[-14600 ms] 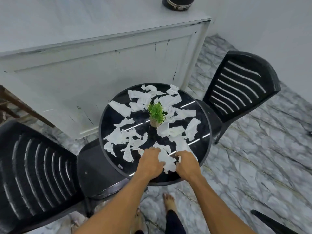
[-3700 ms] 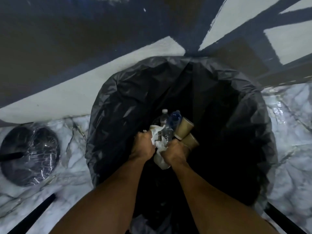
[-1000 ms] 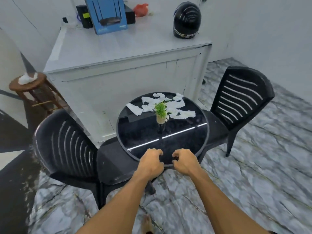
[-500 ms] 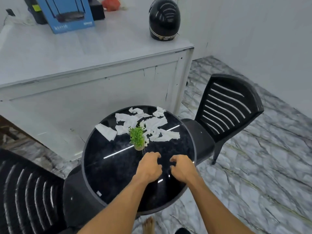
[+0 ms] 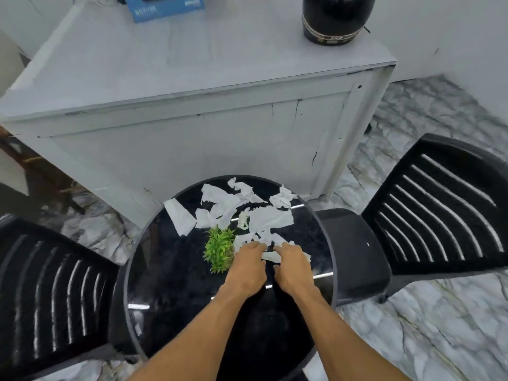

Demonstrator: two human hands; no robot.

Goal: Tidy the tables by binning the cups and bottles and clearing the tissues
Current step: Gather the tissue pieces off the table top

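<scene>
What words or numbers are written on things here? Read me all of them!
Blue box: white letters, too blurred to read.
Helmet: marks on its band, too blurred to read.
Sticker near the table edge: too small to read.
Nothing else shows writing.

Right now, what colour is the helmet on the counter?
The helmet is glossy black with a pale band near its base; head view.

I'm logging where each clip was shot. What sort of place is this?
Probably a small café or shop seating corner: a round black table strewn with torn tissues, black plastic chairs either side, and a white counter behind carrying a black helmet.
</scene>
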